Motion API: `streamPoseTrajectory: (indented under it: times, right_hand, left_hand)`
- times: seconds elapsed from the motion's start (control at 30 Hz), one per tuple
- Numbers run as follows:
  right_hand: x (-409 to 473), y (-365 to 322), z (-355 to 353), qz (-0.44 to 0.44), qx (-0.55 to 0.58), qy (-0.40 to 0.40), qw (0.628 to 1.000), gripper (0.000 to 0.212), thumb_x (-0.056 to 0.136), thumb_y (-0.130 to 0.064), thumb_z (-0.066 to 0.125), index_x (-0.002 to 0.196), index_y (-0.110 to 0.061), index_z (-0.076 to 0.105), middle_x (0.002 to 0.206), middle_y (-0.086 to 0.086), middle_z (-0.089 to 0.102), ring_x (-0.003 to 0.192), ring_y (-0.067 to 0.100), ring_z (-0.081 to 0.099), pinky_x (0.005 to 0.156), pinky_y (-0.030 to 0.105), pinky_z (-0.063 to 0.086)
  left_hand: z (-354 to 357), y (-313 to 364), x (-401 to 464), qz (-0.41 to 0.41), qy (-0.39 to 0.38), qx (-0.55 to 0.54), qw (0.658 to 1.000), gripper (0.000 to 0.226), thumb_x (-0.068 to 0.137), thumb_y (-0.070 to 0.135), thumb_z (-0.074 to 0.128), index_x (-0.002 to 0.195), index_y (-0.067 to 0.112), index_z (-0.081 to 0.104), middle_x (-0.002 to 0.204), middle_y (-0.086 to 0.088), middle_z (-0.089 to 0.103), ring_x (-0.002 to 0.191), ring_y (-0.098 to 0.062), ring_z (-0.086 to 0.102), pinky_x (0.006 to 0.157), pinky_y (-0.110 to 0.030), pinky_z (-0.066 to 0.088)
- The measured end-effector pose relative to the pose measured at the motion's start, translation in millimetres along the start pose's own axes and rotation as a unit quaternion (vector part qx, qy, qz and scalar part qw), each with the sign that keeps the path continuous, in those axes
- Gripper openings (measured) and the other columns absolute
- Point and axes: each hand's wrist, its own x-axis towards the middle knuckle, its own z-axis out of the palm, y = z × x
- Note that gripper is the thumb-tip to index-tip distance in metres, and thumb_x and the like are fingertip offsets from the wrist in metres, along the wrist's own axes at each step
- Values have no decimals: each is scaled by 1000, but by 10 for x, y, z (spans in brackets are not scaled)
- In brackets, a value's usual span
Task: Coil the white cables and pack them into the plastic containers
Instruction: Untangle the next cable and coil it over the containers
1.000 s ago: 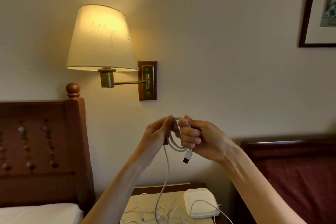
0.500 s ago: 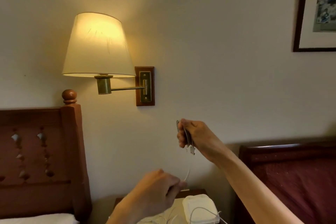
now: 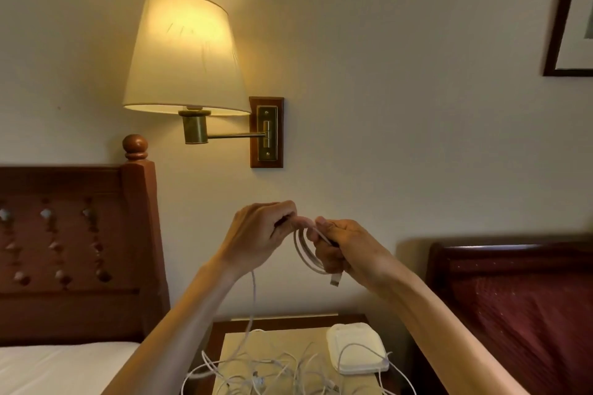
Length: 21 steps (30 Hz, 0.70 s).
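Hands raised above desk [image 3: 282,343]: left hand [image 3: 256,237] pinching white cable [image 3: 306,250], right hand [image 3: 345,248] gripping its coiled loops.

The tangle of white cables [image 3: 272,372] at the tabletop's [image 3: 282,340] front runs off the bottom edge, its plugs too small to tell. The picture frame [image 3: 564,19] is cut by the right edge. The right hand's fingers [image 3: 324,253] hide part of the coil [image 3: 305,253].
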Motion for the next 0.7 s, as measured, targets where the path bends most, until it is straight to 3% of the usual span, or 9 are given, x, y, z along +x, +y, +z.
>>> streamPoseTrajectory:
  times: [0.07, 0.27, 0.4, 0.53, 0.6, 0.67, 0.7]
  right_hand:
    - [-15, -47, -19, 24, 97, -15, 995, 42, 107, -30, 25, 79, -13, 52, 56, -3, 27, 50, 12, 20, 48, 23, 24]
    - [-80, -73, -139, 42, 332, -57, 941, 36, 105, -26, 31, 77, -13, 50, 54, -6, 23, 45, 8, 18, 45, 22, 22]
    - [-171, -187, -337, 12, 430, -62, 900, 29, 100, -25, 36, 78, -13, 51, 51, -8, 30, 45, 7, 16, 43, 21, 25]
    - [-188, -254, -412, -3, 398, -11, 917, 32, 101, -27, 36, 76, -14, 52, 52, -7, 27, 43, 7, 21, 43, 21, 27]
    - [-135, -208, -356, -5, 314, 31, 949, 35, 105, -28, 31, 80, -14, 50, 56, -5, 27, 45, 9, 27, 46, 22, 31]
    - [-71, -128, -278, -16, 206, 75, 976, 38, 107, -30, 26, 83, -12, 50, 58, -1, 37, 50, 12, 37, 53, 24, 38]
    - [-50, -90, -230, -27, 145, 91, 985, 39, 107, -31, 26, 85, -11, 51, 59, 1, 45, 53, 14, 45, 56, 25, 42]
  left_hand:
    - [82, -47, -19, -16, 28, -61, 998, 41, 97, 56, 43, 76, 23, 54, 62, 15, 56, 56, -3, 55, 50, -23, 43]
    - [287, -180, -297, -55, 69, -151, 985, 26, 102, 44, 37, 78, 34, 43, 60, 20, 42, 50, 1, 41, 53, -10, 29]
    - [425, -515, -717, -105, 77, -122, 984, 32, 103, 46, 36, 78, 28, 47, 61, 11, 45, 50, -7, 43, 49, -25, 33]
    - [488, -515, -1082, -187, 33, -113, 975, 41, 95, 65, 33, 80, 31, 51, 62, 7, 52, 52, -9, 49, 51, -30, 39]
    - [438, -256, -1037, -185, -103, -68, 975, 56, 86, 78, 27, 81, 27, 52, 62, 9, 53, 56, -8, 51, 56, -31, 42]
    - [346, 79, -895, -115, -224, -28, 967, 48, 93, 65, 35, 74, 23, 47, 57, 11, 49, 56, -8, 50, 56, -25, 39]
    - [290, 239, -806, -82, -243, -37, 966, 41, 97, 53, 41, 70, 24, 44, 53, 12, 45, 53, -7, 47, 52, -19, 34]
